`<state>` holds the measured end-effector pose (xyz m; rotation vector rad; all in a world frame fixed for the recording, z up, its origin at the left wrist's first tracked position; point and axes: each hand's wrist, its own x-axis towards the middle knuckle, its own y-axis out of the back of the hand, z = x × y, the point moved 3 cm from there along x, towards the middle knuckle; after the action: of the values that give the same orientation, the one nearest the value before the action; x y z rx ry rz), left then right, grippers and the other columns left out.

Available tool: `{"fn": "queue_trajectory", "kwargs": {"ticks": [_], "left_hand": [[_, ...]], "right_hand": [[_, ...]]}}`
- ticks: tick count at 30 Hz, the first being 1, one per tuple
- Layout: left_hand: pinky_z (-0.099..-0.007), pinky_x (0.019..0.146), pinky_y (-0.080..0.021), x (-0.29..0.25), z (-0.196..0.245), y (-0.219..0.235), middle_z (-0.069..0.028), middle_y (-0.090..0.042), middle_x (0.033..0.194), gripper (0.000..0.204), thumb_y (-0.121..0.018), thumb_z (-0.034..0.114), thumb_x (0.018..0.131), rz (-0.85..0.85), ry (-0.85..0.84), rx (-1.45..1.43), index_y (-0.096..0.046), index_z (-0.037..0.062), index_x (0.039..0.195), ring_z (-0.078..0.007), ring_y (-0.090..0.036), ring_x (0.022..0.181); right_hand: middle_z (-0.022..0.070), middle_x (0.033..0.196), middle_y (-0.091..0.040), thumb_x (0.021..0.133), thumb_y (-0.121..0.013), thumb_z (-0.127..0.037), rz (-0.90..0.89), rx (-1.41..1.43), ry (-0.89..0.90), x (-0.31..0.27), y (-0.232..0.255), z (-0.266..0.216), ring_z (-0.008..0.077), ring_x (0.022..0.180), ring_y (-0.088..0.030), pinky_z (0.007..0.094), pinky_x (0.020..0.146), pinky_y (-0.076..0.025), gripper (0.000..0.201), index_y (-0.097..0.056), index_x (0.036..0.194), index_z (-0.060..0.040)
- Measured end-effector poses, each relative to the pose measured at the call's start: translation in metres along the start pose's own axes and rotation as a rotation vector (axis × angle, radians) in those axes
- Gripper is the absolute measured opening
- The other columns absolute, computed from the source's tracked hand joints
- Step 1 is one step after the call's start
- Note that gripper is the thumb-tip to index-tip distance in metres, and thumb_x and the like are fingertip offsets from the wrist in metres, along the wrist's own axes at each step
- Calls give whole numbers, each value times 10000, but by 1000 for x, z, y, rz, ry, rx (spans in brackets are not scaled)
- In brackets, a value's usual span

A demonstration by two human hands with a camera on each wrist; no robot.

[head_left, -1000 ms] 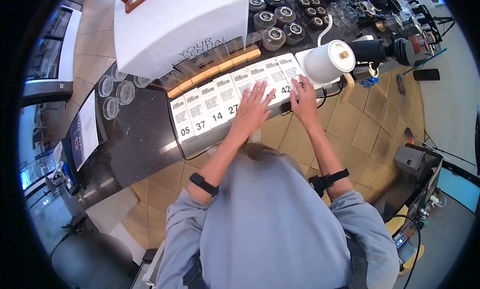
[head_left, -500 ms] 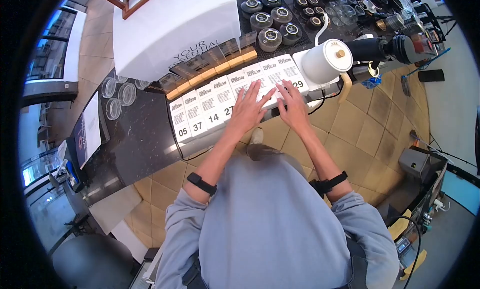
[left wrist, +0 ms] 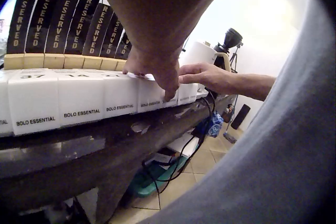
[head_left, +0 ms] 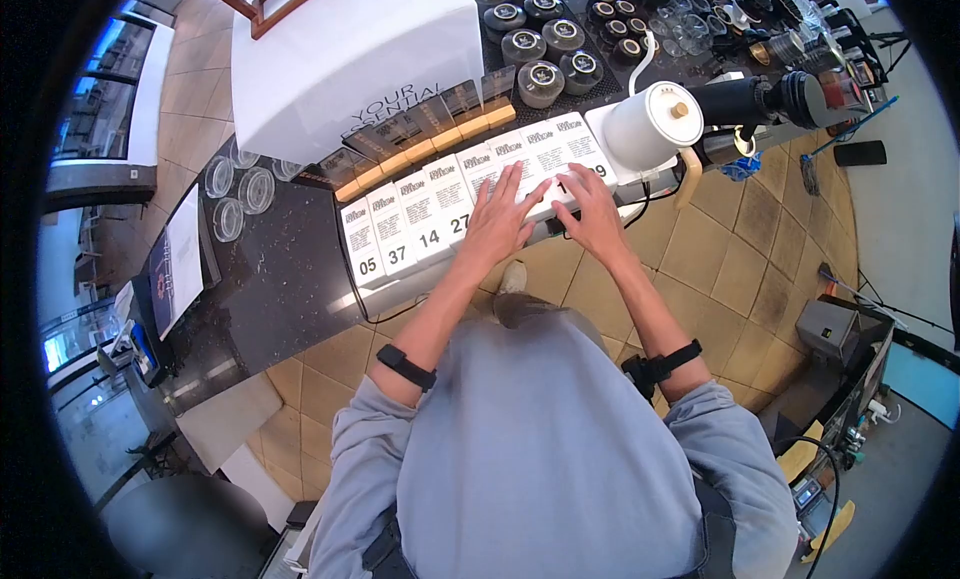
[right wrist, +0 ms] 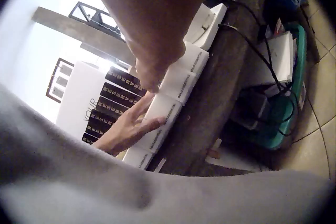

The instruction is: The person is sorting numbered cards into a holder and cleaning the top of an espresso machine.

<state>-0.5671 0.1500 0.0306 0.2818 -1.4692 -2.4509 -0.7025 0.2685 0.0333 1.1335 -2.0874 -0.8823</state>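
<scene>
A row of slim white boxes (head_left: pixel 412 204) with printed labels and large numbers, among them 05, 37, 14 and 27, lies side by side along the counter edge. My left hand (head_left: pixel 498 222) rests across the middle boxes, fingers spread and fairly straight. In the left wrist view its thumb reaches down over the front faces marked "BOLO ESSENTIAL" (left wrist: pixel 82 113). Just to its right, my right hand (head_left: pixel 594 219) lies with its fingers on the boxes near the row's right end. The two hands nearly meet, and they hide several numbers.
Behind the row stand black "RESERVED" signs (left wrist: pixel 60 22) on wooden blocks (left wrist: pixel 55 61). A white gooseneck kettle (head_left: pixel 650 129) is at the row's right end. Dark-lidded jars (head_left: pixel 540 82) stand behind, clear round containers (head_left: pixel 255 191) to the left. Black cables (left wrist: pixel 181 163) hang below the counter.
My right hand has shifted left, off the end box and closer to my left hand, so the 29 on that box now shows. My left hand stays on the middle boxes.
</scene>
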Motion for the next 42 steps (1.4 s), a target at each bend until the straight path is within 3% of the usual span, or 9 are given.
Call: {"fn": "queue_trajectory", "kwargs": {"ticks": [7, 13, 18, 22, 28, 33, 42], "left_hand": [[-504, 1160, -231, -2, -2, 0, -199, -256, 1558, 739, -677, 198, 849, -12, 7, -33, -343, 307, 1499, -329, -262, 1444], [-499, 1160, -239, -2, -4, -1, -189, -266, 1556, 750, -689, 191, 836, 5, 6, -29, -348, 276, 1498, -324, -266, 1443], [-497, 1160, -243, -3, -5, -1, -185, -281, 1550, 774, -709, 182, 815, 23, 0, -29, -351, 247, 1498, -321, -271, 1441], [-500, 1160, -243, -3, -4, 1, -185, -293, 1543, 775, -720, 175, 803, 32, 3, -49, -366, 232, 1491, -320, -277, 1438], [-500, 1160, -242, -4, -5, 1, -185, -299, 1539, 760, -715, 176, 810, 47, -8, -55, -372, 210, 1487, -321, -282, 1435], [-496, 1165, -232, -6, -6, -1, -182, -287, 1545, 764, -707, 191, 820, 57, -31, -42, -352, 201, 1497, -319, -266, 1442], [-506, 1166, -222, -4, -3, -2, -195, -248, 1557, 817, -709, 216, 822, 11, -12, -3, -292, 258, 1523, -331, -242, 1451]], "right_hand": [[199, 1302, -520, 811, -714, -216, 21, -150, 55, 1, 3, -2, 377, 1197, -470, 485, 1048, -364, 416, -621, 1183, -52], [159, 1262, -528, 757, -761, -227, -3, -203, -37, 2, 2, 2, 353, 1167, -470, 468, 974, -389, 461, -643, 1190, -123], [184, 1311, -455, 733, -748, -196, -149, -243, -93, 3, 1, -3, 367, 1220, -402, 515, 1016, -317, 529, -600, 1239, -151], [194, 1317, -446, 724, -749, -177, -145, -257, -106, 4, -1, -7, 379, 1225, -396, 531, 1020, -307, 536, -593, 1236, -147], [194, 1323, -440, 705, -755, -144, -89, -276, -133, -1, -9, -12, 385, 1238, -386, 531, 1036, -299, 550, -582, 1228, -133], [194, 1279, -450, 694, -751, -123, -2, -204, -184, -2, -12, -7, 396, 1193, -399, 520, 994, -353, 545, -580, 1212, -125], [199, 1182, -488, 657, -748, -125, 118, -74, -279, 1, 1, 1, 380, 1125, -445, 478, 976, -388, 591, -579, 1223, -103]]}}
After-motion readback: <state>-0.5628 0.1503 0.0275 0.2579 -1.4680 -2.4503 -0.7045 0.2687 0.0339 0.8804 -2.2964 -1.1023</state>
